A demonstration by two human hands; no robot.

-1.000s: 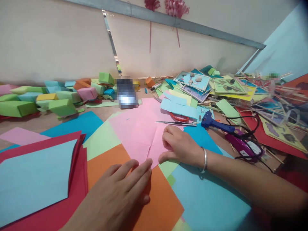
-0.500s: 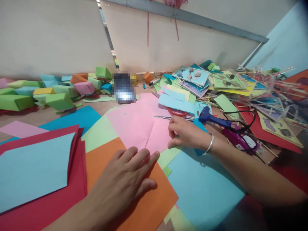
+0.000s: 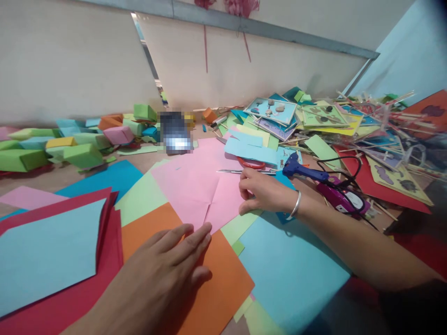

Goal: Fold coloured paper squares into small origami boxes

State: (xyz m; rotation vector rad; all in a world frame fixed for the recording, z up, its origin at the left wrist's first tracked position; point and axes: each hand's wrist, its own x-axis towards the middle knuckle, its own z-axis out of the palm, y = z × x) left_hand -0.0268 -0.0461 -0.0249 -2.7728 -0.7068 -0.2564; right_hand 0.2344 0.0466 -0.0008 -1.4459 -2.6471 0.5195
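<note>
A creased pink paper sheet [image 3: 195, 186] lies in the middle of the floor over other coloured sheets. My left hand [image 3: 164, 274] rests flat on an orange sheet [image 3: 216, 288], fingers stretched, fingertips touching the pink sheet's near corner. My right hand [image 3: 263, 193] sits at the pink sheet's right edge, with its fingers curled and pinching that edge. A silver bangle is on that wrist. Red-handled scissors [image 3: 249, 168] lie just beyond my right hand.
A blue glue gun [image 3: 302, 171] and a purple one [image 3: 340, 200] with black cords lie at right. Folded paper boxes [image 3: 84, 153] line the left. A pile of picture cards and sticks [image 3: 335, 125] fills the back right. Red and light-blue sheets [image 3: 49, 251] cover the near left.
My right hand slid along the pink sheet's right edge toward the scissors. My left hand stayed flat at the near corner. The view shifted slightly.
</note>
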